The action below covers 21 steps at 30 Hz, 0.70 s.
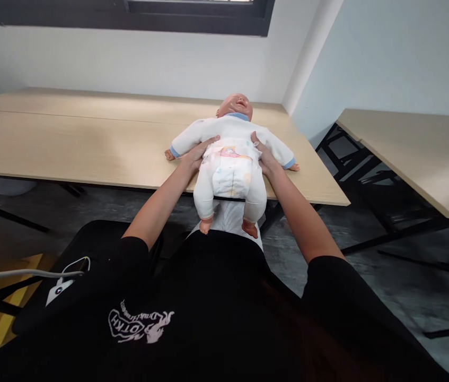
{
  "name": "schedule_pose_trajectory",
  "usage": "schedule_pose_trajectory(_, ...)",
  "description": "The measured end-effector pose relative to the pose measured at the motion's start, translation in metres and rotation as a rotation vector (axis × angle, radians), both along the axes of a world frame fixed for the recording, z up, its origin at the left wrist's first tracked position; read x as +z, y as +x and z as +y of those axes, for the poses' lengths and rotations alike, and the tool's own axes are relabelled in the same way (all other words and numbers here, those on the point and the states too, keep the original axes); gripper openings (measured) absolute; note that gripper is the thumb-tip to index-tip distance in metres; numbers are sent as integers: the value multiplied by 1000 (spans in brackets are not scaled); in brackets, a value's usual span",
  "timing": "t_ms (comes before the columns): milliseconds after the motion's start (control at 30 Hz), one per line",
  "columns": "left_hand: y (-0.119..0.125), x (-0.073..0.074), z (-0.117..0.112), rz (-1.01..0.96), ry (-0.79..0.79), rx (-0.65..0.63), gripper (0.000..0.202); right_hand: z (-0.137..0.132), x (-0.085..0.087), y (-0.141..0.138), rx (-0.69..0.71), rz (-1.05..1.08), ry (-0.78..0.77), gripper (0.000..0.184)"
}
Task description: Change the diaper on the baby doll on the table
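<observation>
A baby doll [230,154] in a white suit with blue cuffs lies on its back at the near edge of a light wooden table [89,143], head away from me, legs hanging over the edge. It wears a printed diaper [230,172]. My left hand [198,154] presses against the doll's left flank at the diaper's waistband, thumb on top. My right hand [263,155] holds the opposite flank the same way. Both hands curl round the doll's waist.
A second wooden table [415,148] stands at the right across a gap with black metal legs. A white wall and a dark window frame lie behind. A white cable and small device [61,286] rest near my left side.
</observation>
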State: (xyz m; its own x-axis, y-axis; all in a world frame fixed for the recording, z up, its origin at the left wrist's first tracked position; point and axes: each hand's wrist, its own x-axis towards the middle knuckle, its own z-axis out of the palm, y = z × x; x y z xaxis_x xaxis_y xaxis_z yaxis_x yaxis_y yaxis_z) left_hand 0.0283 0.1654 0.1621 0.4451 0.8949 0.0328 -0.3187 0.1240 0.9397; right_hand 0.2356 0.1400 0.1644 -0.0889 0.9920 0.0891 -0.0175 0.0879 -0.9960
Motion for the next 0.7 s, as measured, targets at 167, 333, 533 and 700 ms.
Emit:
schedule_pose_trajectory(167, 1, -9, 11, 21, -54, -17, 37, 4, -2, 3, 74, 165, -152, 65)
schedule_pose_trajectory(333, 1, -10, 11, 26, -66, -6, 32, 12, -13, 10, 135, 292, -134, 53)
schedule_pose_trajectory(533, 1, -3, -3, -65, -46, -23, 33, 11, -16, 8, 84, 351, -77, 54)
schedule_pose_trajectory(700, 3, 10, -18, -105, -58, -43, 27, 12, -17, 7, 159, 385, -50, 55)
